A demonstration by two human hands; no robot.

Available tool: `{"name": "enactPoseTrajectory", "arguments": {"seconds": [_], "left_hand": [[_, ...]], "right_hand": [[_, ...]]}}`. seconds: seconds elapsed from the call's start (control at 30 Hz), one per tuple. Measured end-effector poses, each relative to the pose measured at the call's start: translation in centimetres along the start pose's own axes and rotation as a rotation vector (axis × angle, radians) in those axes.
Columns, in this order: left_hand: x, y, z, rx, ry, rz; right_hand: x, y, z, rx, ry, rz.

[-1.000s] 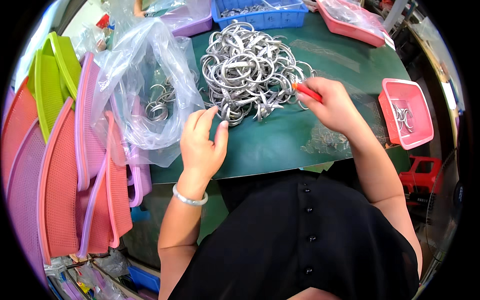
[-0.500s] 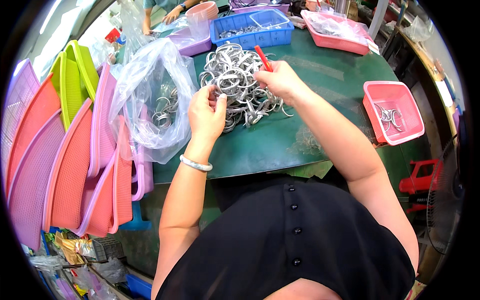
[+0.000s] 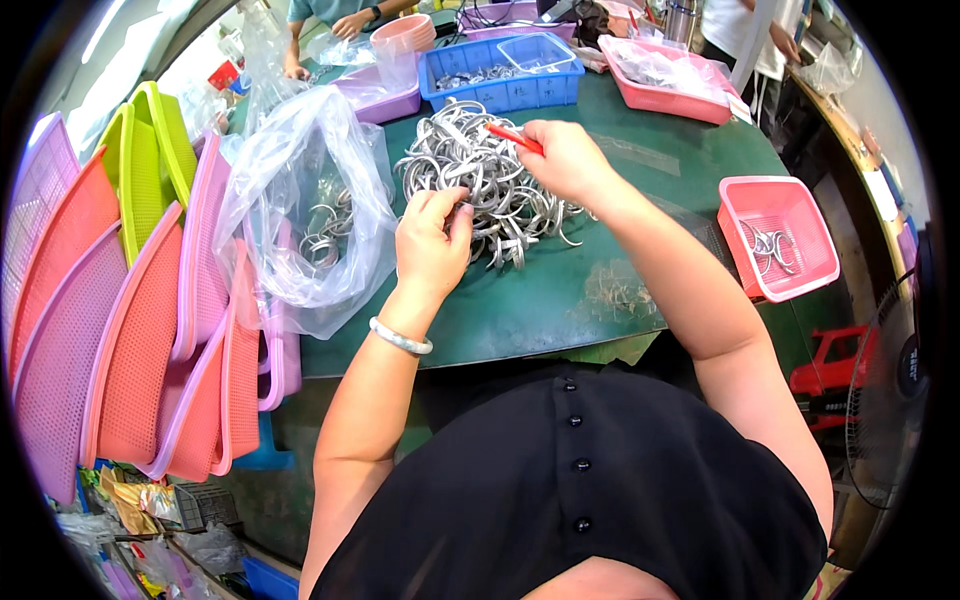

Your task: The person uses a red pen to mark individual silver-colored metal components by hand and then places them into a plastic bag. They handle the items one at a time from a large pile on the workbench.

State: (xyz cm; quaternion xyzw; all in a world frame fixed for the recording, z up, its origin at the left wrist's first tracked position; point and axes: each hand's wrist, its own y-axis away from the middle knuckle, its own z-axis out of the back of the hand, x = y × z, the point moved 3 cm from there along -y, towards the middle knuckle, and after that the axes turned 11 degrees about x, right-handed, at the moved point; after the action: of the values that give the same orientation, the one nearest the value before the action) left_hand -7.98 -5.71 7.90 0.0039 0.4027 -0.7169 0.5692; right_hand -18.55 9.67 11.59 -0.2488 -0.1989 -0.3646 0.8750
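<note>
A heap of silver, curved metal pieces (image 3: 470, 150) lies on the green table in front of me. My right hand (image 3: 568, 165) is closed round a red pen (image 3: 516, 138) and hangs over the right side of the heap, the pen slanting left across the pieces. At the heap's near left edge is my left hand (image 3: 432, 245), its fingers curled in and the thumb close to them. What it pinches there is hidden among the metal pieces. A clear plastic bag (image 3: 350, 150) with more curved pieces inside stands open to the left.
Purple, coral and green baskets (image 3: 140, 350) stack at left. A pink basket (image 3: 735, 230) with a few curved pieces sits at the table's right edge. Behind the heap are a blue bin (image 3: 500, 95) and a pink tray (image 3: 680, 106). Other people stand at the far side; a fan (image 3: 880, 400) is at right.
The red pen has tipped from steep to nearly flat, pointing left. My left hand has shifted a little right over the heap's near edge. Another person has come into view at the far right.
</note>
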Motion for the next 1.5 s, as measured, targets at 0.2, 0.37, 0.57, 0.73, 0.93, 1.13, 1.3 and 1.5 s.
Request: {"name": "enactPoseTrajectory", "arguments": {"seconds": [0.2, 0.37, 0.57, 0.73, 0.93, 1.13, 1.3, 1.5], "left_hand": [[-0.1, -0.5, 1.8, -0.092, 0.068, 0.14], [0.7, -2.4, 2.7, -0.137, 0.098, 0.159], [0.6, -0.8, 2.7, -0.077, 0.087, 0.217], [0.7, 1.5, 3.8, -0.088, 0.147, 0.228], [0.8, 1.8, 2.9, -0.029, 0.218, 0.249], [0.9, 2.0, 2.1, -0.009, 0.244, 0.273], [1.6, 2.3, 1.7, -0.004, 0.219, 0.229], [1.3, 2.5, 1.9, 0.002, 0.262, 0.253]], "right_hand": [[0.0, -0.7, 0.1, 0.144, 0.173, -0.048], [5.2, -4.0, 0.4, 0.094, 0.254, 0.07], [6.8, -6.8, -0.8, 0.386, 0.386, -0.024], [4.7, -6.9, 0.5, 0.245, 0.295, 0.141], [3.8, -6.8, 0.2, 0.177, 0.132, 0.043], [3.7, -7.2, 0.8, 0.27, 0.035, -0.039], [1.9, -8.0, 0.4, 0.38, -0.192, -0.195], [3.8, -7.9, 0.9, 0.458, -0.277, -0.232]]}}
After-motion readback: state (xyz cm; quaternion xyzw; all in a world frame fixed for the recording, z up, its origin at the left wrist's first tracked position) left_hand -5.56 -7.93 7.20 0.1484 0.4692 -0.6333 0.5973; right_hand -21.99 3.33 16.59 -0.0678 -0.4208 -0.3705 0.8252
